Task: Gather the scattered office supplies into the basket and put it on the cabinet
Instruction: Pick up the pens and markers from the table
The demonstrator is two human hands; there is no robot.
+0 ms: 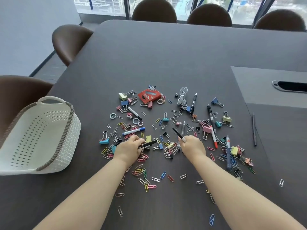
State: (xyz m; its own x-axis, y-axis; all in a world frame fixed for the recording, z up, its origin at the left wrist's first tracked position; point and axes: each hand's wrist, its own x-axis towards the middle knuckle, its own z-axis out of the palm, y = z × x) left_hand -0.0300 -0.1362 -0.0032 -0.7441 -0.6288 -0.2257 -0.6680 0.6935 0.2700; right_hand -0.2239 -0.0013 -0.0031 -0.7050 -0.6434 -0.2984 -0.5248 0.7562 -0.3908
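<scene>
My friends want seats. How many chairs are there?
5: one chair, a second and third beyond the table, a fourth and fifth on its left. Others may be hidden.

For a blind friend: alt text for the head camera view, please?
A person's left hand grips a black pen and the right hand a black marker, above coloured paper clips and binder clips scattered on a dark grey table. An empty white plastic basket stands at left.

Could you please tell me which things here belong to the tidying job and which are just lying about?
Job: basket, paper clips, binder clips, red box, white cable, black pen in the left hand, marker in the right hand.
Lying about: chairs, cable port.
</scene>
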